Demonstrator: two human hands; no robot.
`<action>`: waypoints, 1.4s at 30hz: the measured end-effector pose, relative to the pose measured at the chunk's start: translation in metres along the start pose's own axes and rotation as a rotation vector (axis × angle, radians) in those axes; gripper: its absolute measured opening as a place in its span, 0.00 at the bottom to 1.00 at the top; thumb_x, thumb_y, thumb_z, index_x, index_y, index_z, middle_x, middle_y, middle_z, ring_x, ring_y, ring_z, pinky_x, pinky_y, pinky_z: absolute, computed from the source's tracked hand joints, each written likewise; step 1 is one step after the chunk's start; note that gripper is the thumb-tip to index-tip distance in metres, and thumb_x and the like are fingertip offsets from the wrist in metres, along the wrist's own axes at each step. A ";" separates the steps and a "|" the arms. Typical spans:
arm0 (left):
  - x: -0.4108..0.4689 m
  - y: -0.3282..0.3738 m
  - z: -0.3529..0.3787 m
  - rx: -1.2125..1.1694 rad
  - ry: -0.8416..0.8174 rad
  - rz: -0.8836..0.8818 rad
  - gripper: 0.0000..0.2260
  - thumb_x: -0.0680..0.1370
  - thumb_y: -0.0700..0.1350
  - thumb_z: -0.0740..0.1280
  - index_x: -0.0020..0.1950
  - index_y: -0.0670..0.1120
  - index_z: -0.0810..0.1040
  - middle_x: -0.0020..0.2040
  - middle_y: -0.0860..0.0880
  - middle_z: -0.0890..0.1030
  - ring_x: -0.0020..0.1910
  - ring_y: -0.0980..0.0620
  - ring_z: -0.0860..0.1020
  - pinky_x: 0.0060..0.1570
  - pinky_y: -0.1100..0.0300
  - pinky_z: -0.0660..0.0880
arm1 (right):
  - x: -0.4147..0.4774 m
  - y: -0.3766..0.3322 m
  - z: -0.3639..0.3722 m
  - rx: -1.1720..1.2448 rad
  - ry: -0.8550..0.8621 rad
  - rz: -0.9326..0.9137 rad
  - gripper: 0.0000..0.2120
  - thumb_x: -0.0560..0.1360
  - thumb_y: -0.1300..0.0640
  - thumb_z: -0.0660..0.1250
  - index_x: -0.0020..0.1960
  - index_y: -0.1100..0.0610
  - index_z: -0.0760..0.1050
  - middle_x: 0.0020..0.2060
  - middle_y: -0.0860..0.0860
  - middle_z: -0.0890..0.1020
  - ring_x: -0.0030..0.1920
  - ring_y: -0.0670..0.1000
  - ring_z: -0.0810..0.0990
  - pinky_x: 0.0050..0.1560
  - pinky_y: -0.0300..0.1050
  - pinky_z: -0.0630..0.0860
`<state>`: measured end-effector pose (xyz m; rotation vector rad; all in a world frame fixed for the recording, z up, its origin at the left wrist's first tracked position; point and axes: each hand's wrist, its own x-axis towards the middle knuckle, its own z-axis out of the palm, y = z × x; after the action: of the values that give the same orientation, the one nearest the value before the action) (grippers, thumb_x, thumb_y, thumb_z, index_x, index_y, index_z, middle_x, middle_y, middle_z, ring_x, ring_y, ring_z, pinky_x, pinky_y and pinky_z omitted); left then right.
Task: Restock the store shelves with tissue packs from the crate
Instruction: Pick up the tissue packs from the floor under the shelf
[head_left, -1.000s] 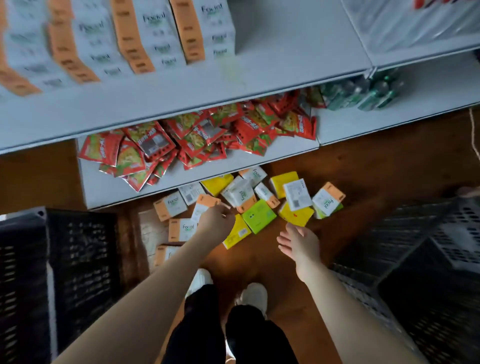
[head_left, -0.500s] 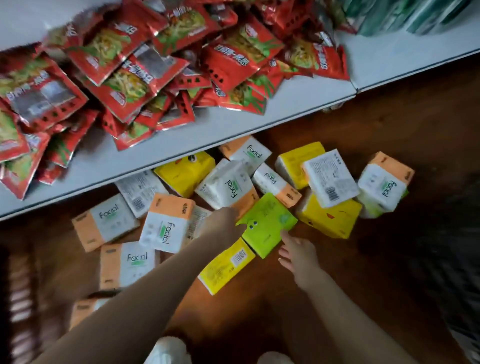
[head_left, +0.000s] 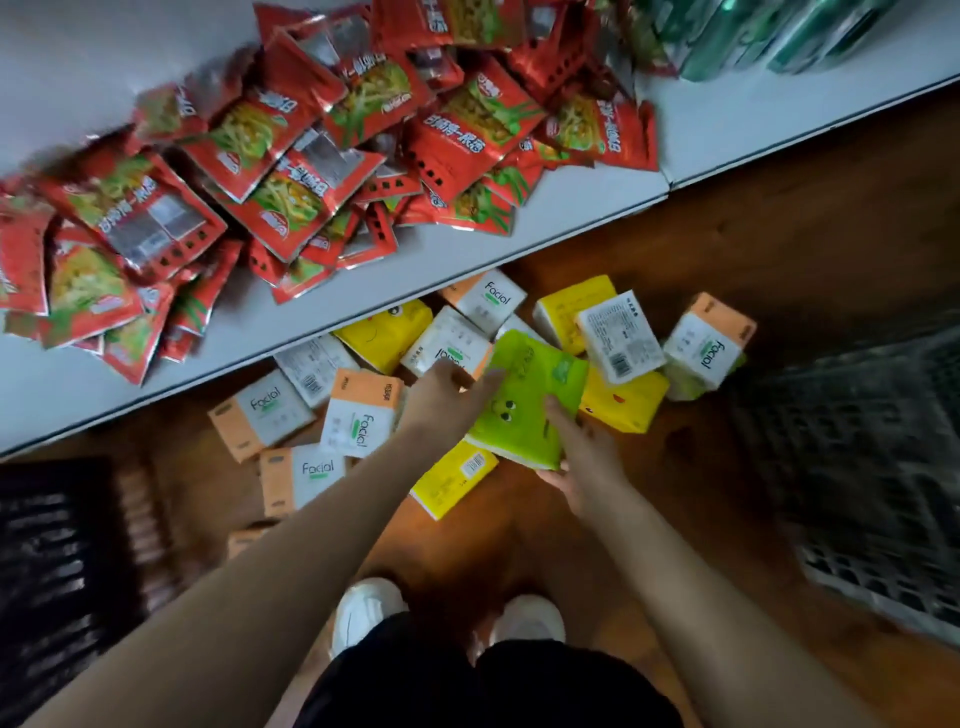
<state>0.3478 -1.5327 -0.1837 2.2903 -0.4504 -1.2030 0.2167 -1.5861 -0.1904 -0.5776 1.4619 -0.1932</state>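
Your hands held the green tissue pack (head_left: 524, 400) between them: left hand (head_left: 447, 389) gripping its 9 o'clock edge, right hand (head_left: 584, 457) pinching its 5 o'clock corner. It lay on the floor pile beneath the shelf (head_left: 467, 249) and looked light, soft and slick-wrapped, so grip opposite edges

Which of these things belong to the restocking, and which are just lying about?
Job: green tissue pack, held by left hand and right hand; orange Facial packs and yellow packs on the floor; white shelf; dark crate.
Lying about: red snack packets and green bottles on the shelf.
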 end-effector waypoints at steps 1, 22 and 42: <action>-0.013 0.009 -0.013 -0.095 0.039 -0.006 0.18 0.74 0.59 0.65 0.50 0.44 0.72 0.43 0.47 0.77 0.50 0.42 0.77 0.38 0.58 0.69 | -0.018 -0.009 0.002 -0.023 -0.030 -0.024 0.01 0.76 0.54 0.65 0.47 0.51 0.74 0.42 0.46 0.79 0.45 0.47 0.78 0.54 0.50 0.74; -0.335 0.287 -0.287 -0.745 0.264 0.158 0.10 0.71 0.48 0.72 0.42 0.51 0.70 0.37 0.48 0.75 0.35 0.49 0.76 0.40 0.47 0.79 | -0.434 -0.243 0.060 0.228 -0.155 -0.358 0.09 0.74 0.47 0.65 0.52 0.49 0.75 0.57 0.51 0.79 0.58 0.52 0.77 0.46 0.46 0.74; -0.413 0.425 -0.425 -0.905 0.291 0.381 0.16 0.75 0.49 0.68 0.52 0.40 0.68 0.47 0.42 0.72 0.44 0.45 0.76 0.32 0.57 0.78 | -0.585 -0.403 0.121 0.102 -0.211 -0.834 0.09 0.76 0.55 0.65 0.37 0.54 0.75 0.38 0.51 0.81 0.45 0.54 0.79 0.48 0.49 0.74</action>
<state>0.4507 -1.5501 0.5381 1.4668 -0.1584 -0.6574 0.3514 -1.6279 0.5162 -1.0662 0.9314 -0.8266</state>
